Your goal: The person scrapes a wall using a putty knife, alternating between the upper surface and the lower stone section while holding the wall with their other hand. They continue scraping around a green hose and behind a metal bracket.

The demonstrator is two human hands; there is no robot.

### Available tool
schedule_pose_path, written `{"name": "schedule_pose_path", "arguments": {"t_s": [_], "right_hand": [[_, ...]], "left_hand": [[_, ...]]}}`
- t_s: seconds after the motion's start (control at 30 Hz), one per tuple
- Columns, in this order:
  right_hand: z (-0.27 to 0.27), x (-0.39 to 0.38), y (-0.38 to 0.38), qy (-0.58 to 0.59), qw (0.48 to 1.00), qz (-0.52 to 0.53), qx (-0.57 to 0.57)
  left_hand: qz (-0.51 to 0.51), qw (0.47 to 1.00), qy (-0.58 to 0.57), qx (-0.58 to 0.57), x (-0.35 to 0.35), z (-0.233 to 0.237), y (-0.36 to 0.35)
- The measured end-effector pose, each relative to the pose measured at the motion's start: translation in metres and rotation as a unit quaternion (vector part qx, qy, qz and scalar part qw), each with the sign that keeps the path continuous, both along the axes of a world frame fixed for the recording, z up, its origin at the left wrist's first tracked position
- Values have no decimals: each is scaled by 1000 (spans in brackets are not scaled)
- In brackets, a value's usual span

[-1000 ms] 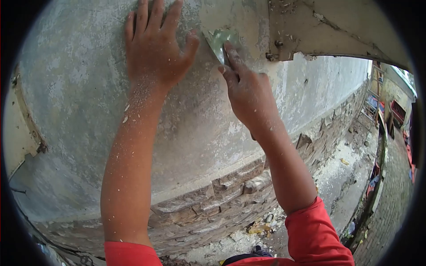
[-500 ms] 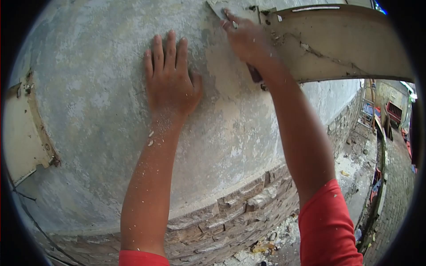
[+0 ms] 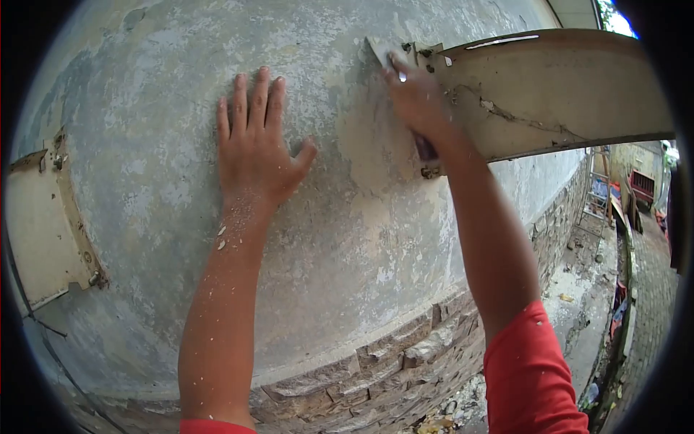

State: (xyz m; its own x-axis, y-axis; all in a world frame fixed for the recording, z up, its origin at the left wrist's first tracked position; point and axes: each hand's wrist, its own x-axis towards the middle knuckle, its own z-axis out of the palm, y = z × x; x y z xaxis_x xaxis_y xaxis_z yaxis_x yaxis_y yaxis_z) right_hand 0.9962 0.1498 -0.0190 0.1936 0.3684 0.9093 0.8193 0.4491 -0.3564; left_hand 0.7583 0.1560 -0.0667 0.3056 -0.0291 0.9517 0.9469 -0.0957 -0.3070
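My left hand (image 3: 259, 155) lies flat on the grey, patchy wall (image 3: 303, 239), its fingers stretched upward and the thumb out to the side. Pale flakes and dust cling to that wrist and forearm. Higher up and to the right, my right hand (image 3: 419, 105) is wrapped round a scraper (image 3: 379, 55). The scraper's thin flat blade points up and left against the wall, and the end of its dark handle shows below the fist. A bare, tan patch (image 3: 369, 137) of wall lies just left of this hand.
A beige panel (image 3: 564, 94) juts out right of my right hand. Another beige panel (image 3: 40, 224) is at the far left. Rough stone cladding (image 3: 390, 354) runs along the wall's base. Debris litters the ground, with a ladder (image 3: 598, 181) and a brick path (image 3: 647, 311) farther right.
The view has shifted slightly, so the wall and panels sit lower. My right hand and scraper appear a little lower and farther right; my left hand stays flat on the wall with its thumb spread wider.
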Motion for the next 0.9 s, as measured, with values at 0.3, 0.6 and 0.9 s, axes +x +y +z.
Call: {"name": "schedule_pose_path", "arguments": {"t_s": [0.3, 0.6, 0.9], "right_hand": [[-89, 15, -17, -11, 999, -39, -26], [-110, 26, 2, -11, 1000, -5, -10], [-18, 24, -18, 56, 994, 43, -84]], "left_hand": [[43, 999, -12, -15, 2, -2, -2], [22, 1000, 4, 5, -3, -3, 3], [28, 1000, -6, 5, -1, -3, 2]]}}
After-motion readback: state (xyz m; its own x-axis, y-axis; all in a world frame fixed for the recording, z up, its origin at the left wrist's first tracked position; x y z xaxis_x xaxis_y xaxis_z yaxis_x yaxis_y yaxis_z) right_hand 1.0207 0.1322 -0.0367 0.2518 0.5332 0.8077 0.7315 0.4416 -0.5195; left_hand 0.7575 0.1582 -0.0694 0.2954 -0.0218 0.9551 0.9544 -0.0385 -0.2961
